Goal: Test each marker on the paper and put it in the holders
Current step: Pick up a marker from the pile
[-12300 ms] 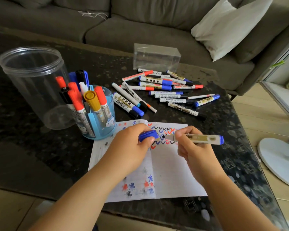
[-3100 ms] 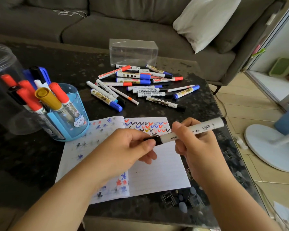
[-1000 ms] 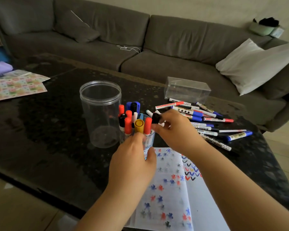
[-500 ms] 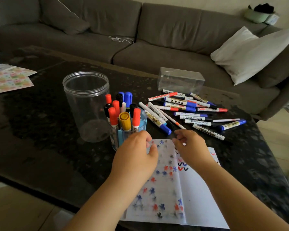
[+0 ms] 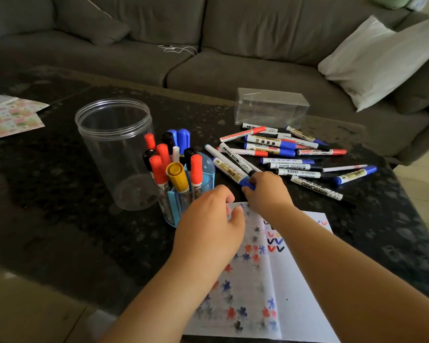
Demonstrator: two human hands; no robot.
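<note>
My right hand (image 5: pixel 266 191) pinches the blue-capped end of a white marker (image 5: pixel 229 170) that lies on the dark table at the near edge of a pile of markers (image 5: pixel 290 154). My left hand (image 5: pixel 209 226) rests with curled fingers on the top left corner of the white paper (image 5: pixel 295 280), which carries coloured stars and check marks. It holds no marker. Just left of that hand stands a blue holder (image 5: pixel 203 184) packed with red, black, blue and yellow-capped markers. A tall clear jar (image 5: pixel 114 149) stands behind the holder with nothing in it.
A clear rectangular box (image 5: pixel 270 108) sits behind the marker pile. Patterned paper sheets (image 5: pixel 10 117) lie at the table's far left. A grey sofa with a white pillow (image 5: pixel 382 58) runs along the back. The table's right edge drops to a wooden floor.
My right hand put a black-capped marker in the blue holder, then moved right to the pile and took hold of a blue-capped one. My left hand stayed at the paper's corner.
</note>
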